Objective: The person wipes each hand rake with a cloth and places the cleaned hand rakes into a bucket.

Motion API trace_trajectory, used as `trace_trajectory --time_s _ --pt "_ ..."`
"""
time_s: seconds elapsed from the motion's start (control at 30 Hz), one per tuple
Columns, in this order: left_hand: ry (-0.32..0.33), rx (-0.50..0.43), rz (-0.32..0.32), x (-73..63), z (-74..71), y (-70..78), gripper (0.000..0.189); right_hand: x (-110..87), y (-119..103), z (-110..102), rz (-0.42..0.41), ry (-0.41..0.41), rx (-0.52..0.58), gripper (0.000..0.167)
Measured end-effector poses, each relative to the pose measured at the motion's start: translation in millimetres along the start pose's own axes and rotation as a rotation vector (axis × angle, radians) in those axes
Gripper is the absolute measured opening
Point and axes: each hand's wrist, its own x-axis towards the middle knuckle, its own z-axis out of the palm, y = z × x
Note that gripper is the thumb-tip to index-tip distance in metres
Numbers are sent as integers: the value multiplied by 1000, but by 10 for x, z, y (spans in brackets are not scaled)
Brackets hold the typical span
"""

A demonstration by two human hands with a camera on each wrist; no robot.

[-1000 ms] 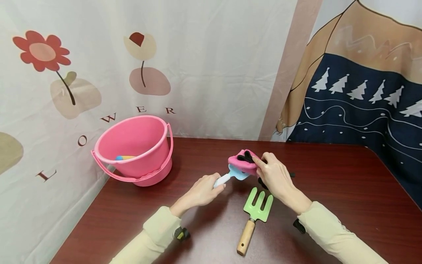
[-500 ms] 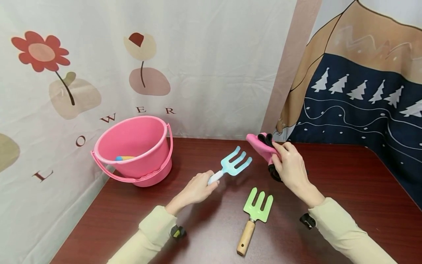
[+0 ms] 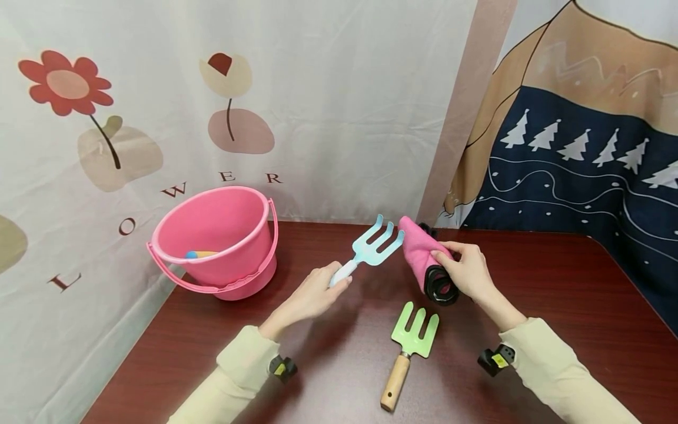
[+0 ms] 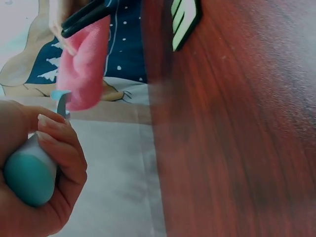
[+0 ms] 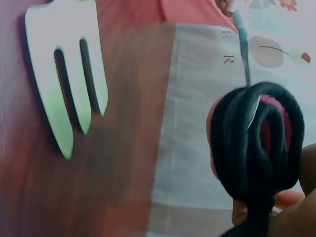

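Lt-blue hand fork (image 3: 366,253) gripped by handle (image 3: 344,271) in L hand (image 3: 312,294), prob. to keep tines (image 3: 374,227) clear. Rolled pink fabric (image 3: 419,248) w/ blk trim (image 3: 442,290) pinched in R hand (image 3: 468,272) above table (image 3: 561,288), prob. to stop unrolling. Green hand fork (image 3: 411,343) laid nearby.

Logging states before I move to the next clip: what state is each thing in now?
Left hand: gripping the blue-white fork.
Blue-white fork: raised off the table.
Right hand: holding the pink bundle.
Pink bundle: rolled up, black-edged.
Green fork: lying on the table.
Pink bucket: standing, open, handle down.
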Motion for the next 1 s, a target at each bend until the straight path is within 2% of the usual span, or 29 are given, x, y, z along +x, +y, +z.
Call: trace_trajectory --time_s 0.17,0.3,0.43,0.53,0.7,1.0 --pt "-18 -50 72 22 -5 55 12 -19 6 59 127 -198 193 33" --pt "-46 -89 77 34 11 102 12 -48 8 108 208 -343 343 39" --pt "-67 -133 75 45 29 136 11 -79 -6 154 252 -463 495 42" --pt "-88 -178 69 46 37 161 12 -94 -21 180 285 -539 606 34" --pt "-123 -225 58 40 57 185 12 -86 -36 190 298 -598 752 15" --pt "-169 -220 50 17 86 162 13 -73 20 188 321 -610 886 18"
